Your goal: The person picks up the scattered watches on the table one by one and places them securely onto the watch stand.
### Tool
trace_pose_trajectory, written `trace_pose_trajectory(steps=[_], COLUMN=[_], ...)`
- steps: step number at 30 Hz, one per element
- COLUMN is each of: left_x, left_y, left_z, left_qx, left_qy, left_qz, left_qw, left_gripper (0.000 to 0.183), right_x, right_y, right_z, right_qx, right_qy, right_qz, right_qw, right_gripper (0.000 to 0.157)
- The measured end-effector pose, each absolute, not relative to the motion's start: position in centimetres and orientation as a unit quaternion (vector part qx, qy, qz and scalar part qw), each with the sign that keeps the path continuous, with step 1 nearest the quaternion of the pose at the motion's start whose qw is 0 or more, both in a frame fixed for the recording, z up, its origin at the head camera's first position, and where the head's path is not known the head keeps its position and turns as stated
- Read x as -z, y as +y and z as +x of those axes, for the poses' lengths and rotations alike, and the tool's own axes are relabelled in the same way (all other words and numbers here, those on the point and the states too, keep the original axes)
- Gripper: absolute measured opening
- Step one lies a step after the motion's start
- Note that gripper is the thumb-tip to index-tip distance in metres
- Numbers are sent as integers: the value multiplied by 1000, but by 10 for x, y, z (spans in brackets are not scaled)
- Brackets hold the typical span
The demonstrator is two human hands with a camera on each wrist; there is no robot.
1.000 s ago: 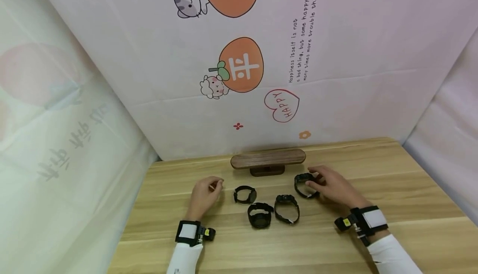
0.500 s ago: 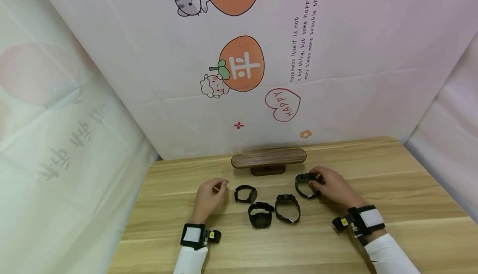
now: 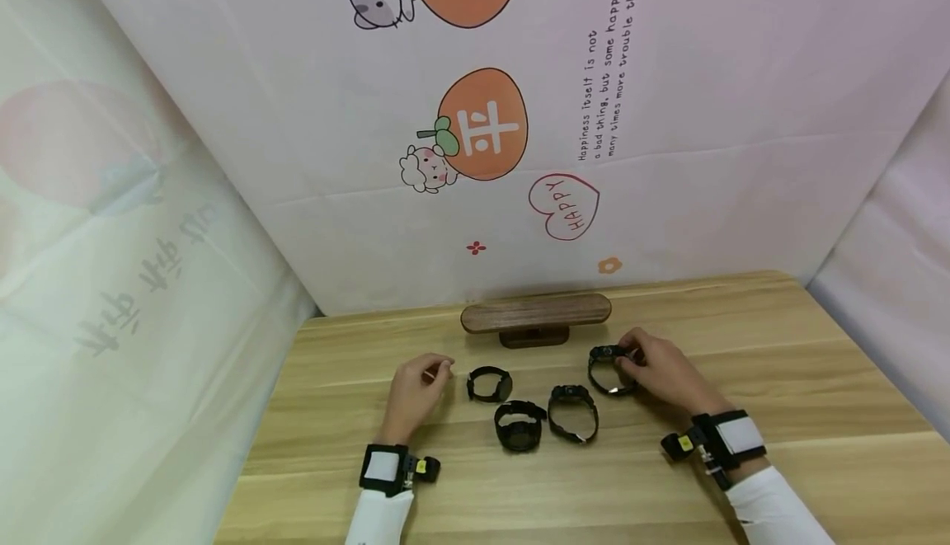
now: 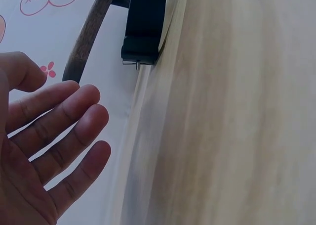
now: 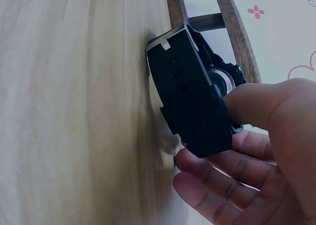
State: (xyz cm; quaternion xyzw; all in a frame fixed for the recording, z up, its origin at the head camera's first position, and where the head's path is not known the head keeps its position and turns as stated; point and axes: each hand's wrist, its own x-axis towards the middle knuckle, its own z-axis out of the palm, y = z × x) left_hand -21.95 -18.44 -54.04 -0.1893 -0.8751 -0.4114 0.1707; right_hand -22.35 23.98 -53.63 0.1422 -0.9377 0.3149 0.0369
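Observation:
Toward the right of the table, my right hand (image 3: 664,372) pinches a black wristwatch (image 3: 594,376) standing on its side. In the right wrist view, the thumb reaches inside the strap loop of this watch (image 5: 190,96), against the case; the other fingers lie behind it. My left hand (image 3: 416,397) hovers near the table with loosely bent fingers and nothing in them. To its right, apart from it, is a second black watch (image 3: 505,387). A third watch (image 3: 521,436) and a fourth watch (image 3: 570,394) sit nearer to me, between the hands.
A dark wooden T-shaped stand (image 3: 536,314) with a horizontal bar is at the back of the wooden table (image 3: 475,504). Behind it hangs a white printed cloth (image 3: 690,215), with more white cloth (image 3: 148,298) along the left side.
My left hand has shifted slightly right, toward the nearest watch, then stayed still. My right thumb and fingers have closed onto the right-hand watch. The other watches keep their places.

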Motion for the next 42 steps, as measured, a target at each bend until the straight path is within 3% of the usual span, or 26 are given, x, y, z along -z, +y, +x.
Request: trace_pose_trajectory(steps=[42], left_x=[528], left_y=[-124], left_z=[-209], left_qx=[383], left_qy=[-864], left_qz=[-280], left_qw=[169], left_gripper=[20], right_x=[494], right_y=[199], right_z=[-206], right_qx=[-356], right_qy=[-898], right_qz=[219], right_qw=[141], right_gripper=[23])
